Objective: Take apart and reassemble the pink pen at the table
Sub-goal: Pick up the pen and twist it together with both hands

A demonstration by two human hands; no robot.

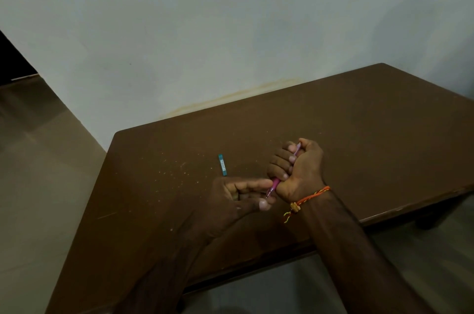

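Hands at work on the pink pen (275, 182) above the brown table (359, 134).
Right hand (297, 167) is fisted around the pen's barrel, tip pointing down-left; left hand (243, 197) pinches that tip between thumb and forefinger. A small teal piece (222, 165) lies on the table just beside them.

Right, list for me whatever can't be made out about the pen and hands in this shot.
1. Head view: most of the pink pen barrel is hidden inside the right hand fist.
2. Pen tip: partly covered by the left hand fingers; whether any part is unscrewed cannot be told.
3. Teal object on the table: label too small to read.
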